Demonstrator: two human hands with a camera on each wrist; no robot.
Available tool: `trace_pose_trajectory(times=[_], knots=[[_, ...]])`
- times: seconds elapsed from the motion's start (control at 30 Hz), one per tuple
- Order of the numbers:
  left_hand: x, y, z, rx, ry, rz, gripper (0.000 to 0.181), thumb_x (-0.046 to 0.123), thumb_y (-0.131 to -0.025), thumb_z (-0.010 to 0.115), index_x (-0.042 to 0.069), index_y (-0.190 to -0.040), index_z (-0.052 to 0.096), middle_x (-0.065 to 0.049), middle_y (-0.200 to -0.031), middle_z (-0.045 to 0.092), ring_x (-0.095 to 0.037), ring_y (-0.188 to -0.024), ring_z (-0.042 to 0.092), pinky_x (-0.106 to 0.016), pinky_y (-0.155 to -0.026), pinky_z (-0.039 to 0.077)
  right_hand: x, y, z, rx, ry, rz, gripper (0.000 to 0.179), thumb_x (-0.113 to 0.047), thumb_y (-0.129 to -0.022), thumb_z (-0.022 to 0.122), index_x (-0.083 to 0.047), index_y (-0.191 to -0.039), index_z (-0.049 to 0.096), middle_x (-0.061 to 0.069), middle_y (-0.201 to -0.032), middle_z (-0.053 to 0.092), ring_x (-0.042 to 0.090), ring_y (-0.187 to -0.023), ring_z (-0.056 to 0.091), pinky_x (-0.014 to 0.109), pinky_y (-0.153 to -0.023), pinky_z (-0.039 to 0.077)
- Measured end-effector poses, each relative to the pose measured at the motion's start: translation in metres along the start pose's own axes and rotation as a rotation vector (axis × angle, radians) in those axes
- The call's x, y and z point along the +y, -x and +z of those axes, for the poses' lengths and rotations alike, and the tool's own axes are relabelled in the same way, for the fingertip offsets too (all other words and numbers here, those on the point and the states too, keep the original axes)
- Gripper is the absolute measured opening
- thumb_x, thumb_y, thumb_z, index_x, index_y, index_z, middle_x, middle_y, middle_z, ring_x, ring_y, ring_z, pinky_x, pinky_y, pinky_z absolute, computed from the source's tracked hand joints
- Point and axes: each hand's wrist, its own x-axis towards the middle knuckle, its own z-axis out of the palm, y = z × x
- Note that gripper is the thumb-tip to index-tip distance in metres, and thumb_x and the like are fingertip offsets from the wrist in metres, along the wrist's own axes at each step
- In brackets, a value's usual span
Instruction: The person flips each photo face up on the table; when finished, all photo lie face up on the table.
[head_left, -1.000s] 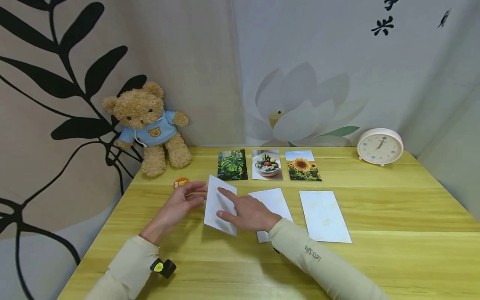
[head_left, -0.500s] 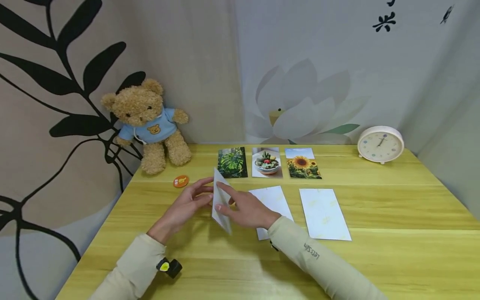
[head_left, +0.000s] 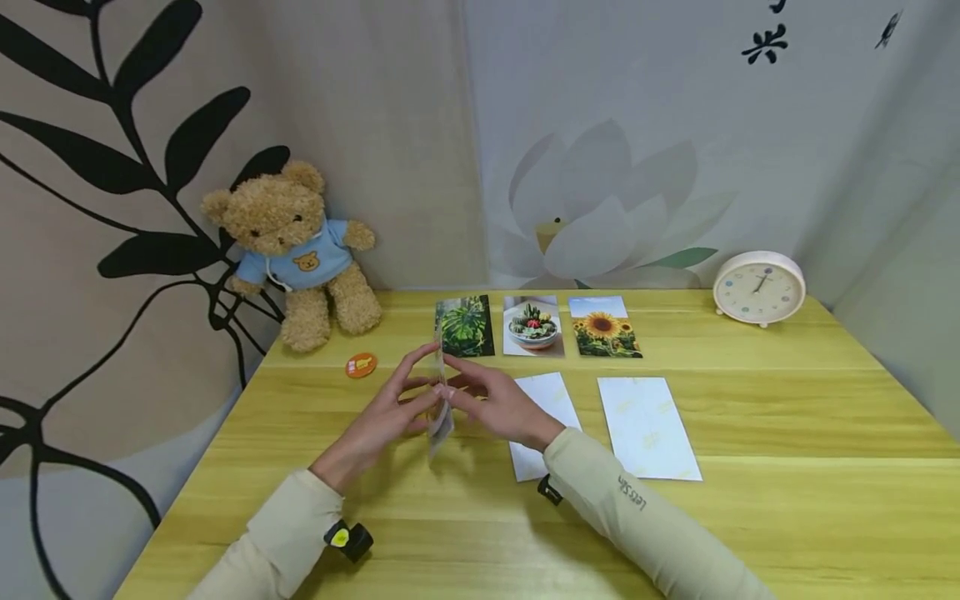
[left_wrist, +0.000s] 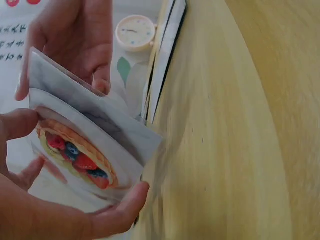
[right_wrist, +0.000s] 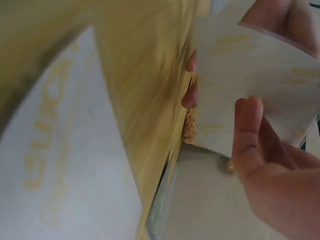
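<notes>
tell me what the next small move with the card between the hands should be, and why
Probably lay the card down picture side up, in front of the leaf photo. The left hand grips it, its fruit pastry picture facing that hand and its white back facing the right hand; the three photos in the far row lie picture up.

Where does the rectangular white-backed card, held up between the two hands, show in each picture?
Head: the rectangular white-backed card is just left of centre, below mid-height, almost edge-on.
Left wrist: left of centre, its fruit-filled pastry picture showing.
Right wrist: upper right, its white back showing.
Shared landmark: the yellow wooden tabletop, in all three views.
</notes>
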Motion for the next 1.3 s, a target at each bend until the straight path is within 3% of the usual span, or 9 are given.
trace_pose_trajectory(times=[0.13,0.33,0.53,0.73,0.87,1.0,1.13,1.3], knots=[[0.002,0.000,0.001,0.027,-0.015,0.013,0.060,0.028,-0.105,0.055,0.048,-0.154,0.027,-0.017,-0.154,0.032,-0.040,-0.137,0.045,-0.045,-0.099,0.054,0.001,-0.001,-0.005,0.050,-0.115,0.015,0.055,-0.022,-0.103,0.059,-0.018,-0.155,0.041,0.017,-0.135,0.064,0.021,-0.108,0.068,0.051,-0.087,0.058],[0.005,0.003,-0.001,0.107,-0.090,-0.018,0.059,0.021,-0.102,0.059,0.027,-0.155,0.035,-0.019,-0.160,0.026,-0.044,-0.143,0.040,-0.047,-0.103,0.052,0.003,-0.001,-0.010,0.269,-0.196,0.013,0.055,-0.004,-0.092,0.070,-0.019,-0.143,0.056,0.017,-0.122,0.070,0.022,-0.103,0.072,0.036,-0.088,0.061],[0.007,0.008,-0.005,0.148,-0.148,-0.002,0.056,0.018,-0.100,0.060,0.016,-0.152,0.040,-0.020,-0.163,0.023,-0.045,-0.145,0.036,-0.055,-0.111,0.045,0.008,0.002,-0.013,0.411,-0.166,0.006,0.061,0.000,-0.086,0.075,-0.019,-0.141,0.058,0.015,-0.119,0.072,0.026,-0.096,0.075,0.036,-0.085,0.062],[0.010,0.009,-0.009,0.143,-0.177,0.006,0.052,0.019,-0.101,0.059,0.015,-0.150,0.043,-0.018,-0.163,0.025,-0.044,-0.146,0.035,-0.056,-0.112,0.043,0.011,0.004,-0.012,0.483,-0.022,-0.005,0.058,0.003,-0.083,0.078,-0.016,-0.135,0.064,0.011,-0.112,0.074,0.024,-0.090,0.076,0.033,-0.078,0.063],[0.010,0.009,-0.014,0.140,-0.182,-0.004,0.048,0.019,-0.102,0.057,0.013,-0.148,0.044,-0.019,-0.162,0.026,-0.045,-0.147,0.033,-0.059,-0.113,0.041,0.011,0.006,-0.010,0.462,0.183,-0.025,0.059,0.001,-0.082,0.079,-0.010,-0.137,0.062,0.010,-0.107,0.076,0.024,-0.090,0.075,0.036,-0.076,0.062],[0.007,0.007,-0.019,0.122,-0.211,-0.020,0.045,0.018,-0.103,0.055,0.010,-0.146,0.045,-0.020,-0.162,0.026,-0.046,-0.147,0.032,-0.059,-0.112,0.042,0.010,0.009,-0.008,0.363,0.322,0.028,0.062,-0.010,-0.085,0.079,-0.011,-0.143,0.056,0.009,-0.109,0.076,0.023,-0.096,0.073,0.040,-0.083,0.059],[0.004,0.003,-0.021,0.091,-0.239,-0.045,0.042,0.017,-0.103,0.054,0.007,-0.143,0.048,-0.021,-0.161,0.029,-0.047,-0.146,0.034,-0.057,-0.110,0.045,0.010,0.013,-0.007,0.246,0.327,0.104,0.065,-0.020,-0.090,0.075,-0.010,-0.149,0.048,0.012,-0.115,0.075,0.023,-0.097,0.072,0.040,-0.085,0.058],[-0.005,-0.002,-0.022,0.056,-0.289,-0.068,0.040,0.020,-0.103,0.055,0.004,-0.139,0.051,-0.023,-0.152,0.041,-0.042,-0.137,0.046,-0.049,-0.102,0.052,0.012,0.015,-0.007,0.139,0.233,0.213,0.067,-0.027,-0.096,0.068,-0.013,-0.154,0.040,0.014,-0.123,0.071,0.020,-0.084,0.073,0.033,-0.077,0.058]])
